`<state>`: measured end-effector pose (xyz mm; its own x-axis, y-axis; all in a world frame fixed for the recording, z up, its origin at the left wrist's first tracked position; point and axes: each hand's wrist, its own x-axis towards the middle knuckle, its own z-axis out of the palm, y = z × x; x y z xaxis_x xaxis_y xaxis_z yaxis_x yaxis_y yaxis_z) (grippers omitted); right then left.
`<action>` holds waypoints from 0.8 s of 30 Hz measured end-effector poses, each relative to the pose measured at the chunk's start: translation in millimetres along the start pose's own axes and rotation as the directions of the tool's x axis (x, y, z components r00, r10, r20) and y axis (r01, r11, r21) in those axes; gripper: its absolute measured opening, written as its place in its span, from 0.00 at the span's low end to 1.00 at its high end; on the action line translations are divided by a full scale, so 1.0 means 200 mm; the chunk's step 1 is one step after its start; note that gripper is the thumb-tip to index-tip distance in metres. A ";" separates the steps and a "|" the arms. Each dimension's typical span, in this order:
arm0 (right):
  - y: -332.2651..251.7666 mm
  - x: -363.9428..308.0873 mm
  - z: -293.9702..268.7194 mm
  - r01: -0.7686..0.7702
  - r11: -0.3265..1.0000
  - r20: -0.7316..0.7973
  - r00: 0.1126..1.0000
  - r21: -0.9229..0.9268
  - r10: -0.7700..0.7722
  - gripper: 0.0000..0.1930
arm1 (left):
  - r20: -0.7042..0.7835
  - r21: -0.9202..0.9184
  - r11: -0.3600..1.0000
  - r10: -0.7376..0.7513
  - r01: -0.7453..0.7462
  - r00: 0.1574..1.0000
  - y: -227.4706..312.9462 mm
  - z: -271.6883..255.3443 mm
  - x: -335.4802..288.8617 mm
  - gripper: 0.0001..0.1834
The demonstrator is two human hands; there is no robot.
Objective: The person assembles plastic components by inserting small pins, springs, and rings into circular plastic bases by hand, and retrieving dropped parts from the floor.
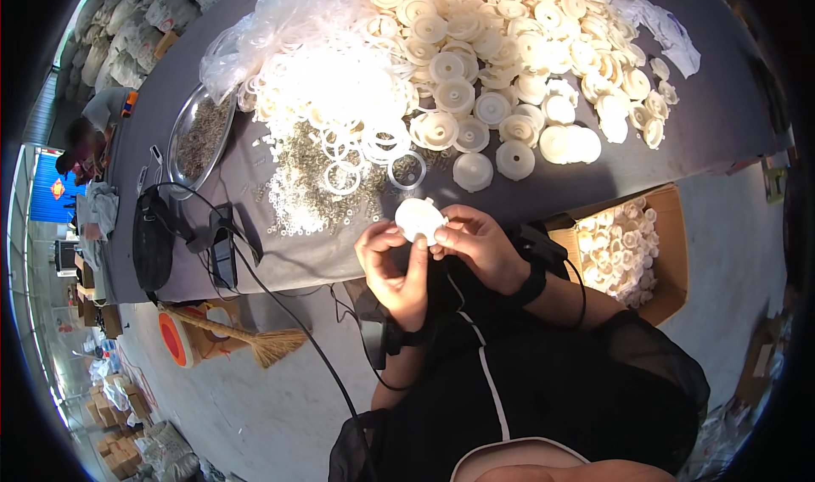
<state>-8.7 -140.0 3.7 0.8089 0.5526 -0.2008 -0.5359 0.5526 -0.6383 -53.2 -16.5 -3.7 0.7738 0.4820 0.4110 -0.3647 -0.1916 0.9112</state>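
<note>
Between my two hands, just above the table's near edge, is a round white plastic part [419, 218] with a small tab on its rim. My left hand [396, 270] pinches it from below and the left with thumb and fingers. At its right side, the thumb and fingers of my right hand [480, 246] close on the same part. Beyond my hands lie white plastic rings [342, 177] and many small metal and white pieces [310, 193]. Farther back spreads a large heap of round cream plastic discs [456, 96], partly washed out by sunlight.
A metal tray [199, 142] of small pieces stands at the table's left, near a black pouch [153, 249], a phone [224, 266] and cables. A cardboard box [671, 253] of white parts is at the right. A broom [272, 344] lies by a bucket below. Another person bends at far left.
</note>
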 end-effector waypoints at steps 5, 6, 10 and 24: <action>0.03 0.00 -0.05 0.090 0.996 0.121 0.989 -0.004 -0.089 0.08 | 0.294 -0.499 0.690 -0.435 0.525 0.851 0.05 -0.02 0.04 0.17; 0.02 -0.01 -0.06 0.093 0.996 0.120 0.988 -0.004 -0.092 0.08 | 0.484 -0.535 0.531 -0.446 0.658 0.753 0.04 -0.03 0.04 0.18; 0.01 -0.01 -0.07 -0.057 0.962 0.180 0.984 0.267 0.008 0.09 | 0.308 -0.518 0.732 -0.323 0.442 0.895 0.00 -0.02 -0.02 0.16; -0.11 -0.01 -0.08 0.005 0.991 0.281 0.959 0.130 -0.042 0.11 | 0.499 -0.658 0.511 -0.256 0.554 0.828 -0.03 0.04 0.04 0.13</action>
<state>5.2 -164.1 6.3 0.7302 0.6819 0.0430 -0.5586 0.6321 -0.5370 -40.8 -18.0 -4.9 0.9925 0.0220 0.1204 -0.0981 0.7314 0.6749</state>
